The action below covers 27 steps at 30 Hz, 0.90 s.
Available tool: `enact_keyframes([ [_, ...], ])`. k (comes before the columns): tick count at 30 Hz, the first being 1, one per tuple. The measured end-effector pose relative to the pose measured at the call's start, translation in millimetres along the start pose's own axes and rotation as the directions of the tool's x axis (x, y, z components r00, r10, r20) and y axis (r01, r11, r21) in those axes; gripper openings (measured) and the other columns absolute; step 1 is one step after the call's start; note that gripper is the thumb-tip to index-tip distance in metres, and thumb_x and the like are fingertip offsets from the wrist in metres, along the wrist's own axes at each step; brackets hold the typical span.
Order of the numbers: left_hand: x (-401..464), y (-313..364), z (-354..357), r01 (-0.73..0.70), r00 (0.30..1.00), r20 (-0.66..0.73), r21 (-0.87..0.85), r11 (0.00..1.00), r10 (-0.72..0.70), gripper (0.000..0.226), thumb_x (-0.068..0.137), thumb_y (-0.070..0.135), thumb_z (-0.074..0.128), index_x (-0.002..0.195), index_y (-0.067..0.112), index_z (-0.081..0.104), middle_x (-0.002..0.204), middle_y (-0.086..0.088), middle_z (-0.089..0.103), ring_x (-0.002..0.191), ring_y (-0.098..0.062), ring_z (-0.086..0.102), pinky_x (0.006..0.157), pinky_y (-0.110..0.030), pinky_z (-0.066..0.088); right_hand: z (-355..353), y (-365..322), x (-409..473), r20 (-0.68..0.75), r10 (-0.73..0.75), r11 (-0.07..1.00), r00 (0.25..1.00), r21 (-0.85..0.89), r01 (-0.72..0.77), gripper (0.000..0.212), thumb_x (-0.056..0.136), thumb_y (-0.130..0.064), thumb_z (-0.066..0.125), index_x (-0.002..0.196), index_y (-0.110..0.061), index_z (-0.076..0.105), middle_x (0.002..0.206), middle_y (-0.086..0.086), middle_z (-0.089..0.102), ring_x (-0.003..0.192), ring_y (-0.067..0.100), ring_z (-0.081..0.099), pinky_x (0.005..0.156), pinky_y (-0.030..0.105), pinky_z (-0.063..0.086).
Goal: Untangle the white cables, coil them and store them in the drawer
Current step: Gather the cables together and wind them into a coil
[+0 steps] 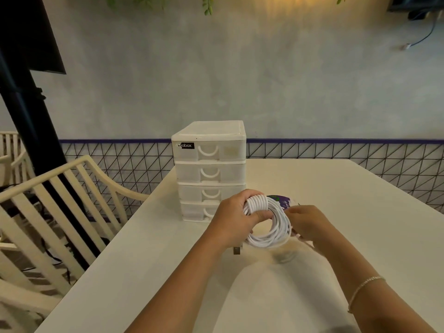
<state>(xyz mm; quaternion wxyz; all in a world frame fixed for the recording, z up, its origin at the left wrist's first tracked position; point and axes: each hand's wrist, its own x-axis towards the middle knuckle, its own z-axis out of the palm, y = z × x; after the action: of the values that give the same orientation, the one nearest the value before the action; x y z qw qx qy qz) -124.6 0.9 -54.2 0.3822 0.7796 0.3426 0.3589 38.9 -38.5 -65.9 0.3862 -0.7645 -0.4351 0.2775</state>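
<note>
Two bare hands work nearest me: my left hand (234, 218) grips one round coil of white cable (269, 224) held just above the table, thumb through its middle, while my right hand (306, 224) pinches the coil's right edge, a thin bracelet (362, 288) on that wrist. Beyond them I count one white plastic four-drawer unit (209, 171), all four drawers closed, standing on the pale white table (348, 200), with one cream slatted chair (60, 200) at left and a grey wall (240, 80) behind.
</note>
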Motion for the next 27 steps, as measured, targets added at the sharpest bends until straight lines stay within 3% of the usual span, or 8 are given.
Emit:
enact_keyframes([
  [3, 2, -5, -1, 0.018, 0.997, -0.071, 0.064, 0.998, -0.014, 0.034, 0.082, 0.028, 0.071, 0.113, 0.024, 0.060, 0.079, 0.013, 0.055, 0.063, -0.006, 0.051, 0.063, -0.022, 0.046, -5, -3, -2, -0.240, -0.102, 0.995, 0.965, 0.000, 0.105, 0.015, 0.087, -0.027, 0.061, 0.087, -0.015, 0.069, 0.089, 0.002, 0.065, 0.084, 0.018, 0.055, 0.075, 0.029, 0.040],
  [5, 3, -8, 0, 0.042, 0.993, -0.111, 0.105, 0.994, -0.030, 0.036, 0.083, 0.030, 0.070, 0.116, 0.023, 0.058, 0.085, 0.009, 0.056, 0.070, -0.013, 0.054, 0.067, -0.025, 0.046, -3, -13, -10, -0.382, -0.243, 0.968, 0.892, -0.038, 0.248, 0.012, 0.086, -0.027, 0.062, 0.090, -0.018, 0.069, 0.093, -0.002, 0.066, 0.084, 0.014, 0.058, 0.070, 0.023, 0.042],
  [8, 4, -12, 0, 0.095, 0.985, -0.159, 0.133, 0.987, -0.073, 0.037, 0.085, 0.033, 0.067, 0.119, 0.024, 0.055, 0.096, 0.003, 0.058, 0.083, -0.020, 0.057, 0.072, -0.028, 0.048, 9, -26, -23, -0.324, -0.462, 0.886, 0.826, -0.135, 0.443, 0.002, 0.080, -0.023, 0.069, 0.079, -0.024, 0.068, 0.093, -0.005, 0.061, 0.078, 0.006, 0.057, 0.065, 0.011, 0.037],
  [10, 5, -15, -1, 0.121, 0.978, -0.188, 0.151, 0.981, -0.091, 0.035, 0.086, 0.035, 0.065, 0.118, 0.025, 0.054, 0.100, 0.001, 0.061, 0.089, -0.022, 0.059, 0.073, -0.031, 0.049, 22, -26, -27, -0.229, -0.552, 0.827, 0.802, -0.274, 0.491, 0.004, 0.078, -0.024, 0.072, 0.080, -0.022, 0.074, 0.097, -0.005, 0.056, 0.091, 0.010, 0.053, 0.072, 0.016, 0.034],
  [14, 5, -18, 0, 0.159, 0.962, -0.240, 0.122, 0.980, -0.127, 0.034, 0.088, 0.036, 0.062, 0.118, 0.024, 0.053, 0.107, -0.001, 0.061, 0.094, -0.020, 0.058, 0.079, -0.030, 0.048, 43, -24, -33, -0.133, -0.545, 0.759, 0.828, -0.498, 0.420, 0.021, 0.090, -0.028, 0.055, 0.100, -0.024, 0.074, 0.127, 0.003, 0.050, 0.117, 0.022, 0.042, 0.082, 0.026, 0.037],
  [18, 7, -17, 6, 0.168, 0.954, -0.257, 0.039, 0.985, -0.153, 0.034, 0.088, 0.031, 0.063, 0.118, 0.020, 0.054, 0.109, -0.002, 0.062, 0.088, -0.016, 0.055, 0.073, -0.023, 0.042, 53, -32, -41, -0.129, -0.458, 0.731, 0.880, -0.618, 0.290, 0.033, 0.097, -0.026, 0.038, 0.115, -0.021, 0.065, 0.138, 0.005, 0.039, 0.124, 0.025, 0.035, 0.089, 0.031, 0.041],
  [23, 6, -18, 12, 0.145, 0.954, -0.257, -0.059, 0.988, -0.155, 0.034, 0.085, 0.027, 0.067, 0.116, 0.020, 0.055, 0.106, -0.001, 0.063, 0.090, -0.019, 0.061, 0.070, -0.022, 0.045, 58, -33, -39, -0.159, -0.361, 0.721, 0.919, -0.673, 0.167, 0.032, 0.096, -0.029, 0.039, 0.116, -0.023, 0.062, 0.142, 0.005, 0.034, 0.127, 0.026, 0.035, 0.098, 0.035, 0.036],
  [27, 7, -17, 10, 0.079, 0.970, -0.224, -0.098, 0.992, -0.099, 0.035, 0.084, 0.026, 0.068, 0.116, 0.025, 0.054, 0.096, 0.011, 0.059, 0.087, -0.010, 0.056, 0.064, -0.007, 0.041, 53, -32, -37, -0.195, -0.393, 0.769, 0.899, -0.606, 0.205, 0.031, 0.092, -0.029, 0.043, 0.104, -0.019, 0.069, 0.140, 0.003, 0.041, 0.123, 0.027, 0.040, 0.096, 0.035, 0.035],
])
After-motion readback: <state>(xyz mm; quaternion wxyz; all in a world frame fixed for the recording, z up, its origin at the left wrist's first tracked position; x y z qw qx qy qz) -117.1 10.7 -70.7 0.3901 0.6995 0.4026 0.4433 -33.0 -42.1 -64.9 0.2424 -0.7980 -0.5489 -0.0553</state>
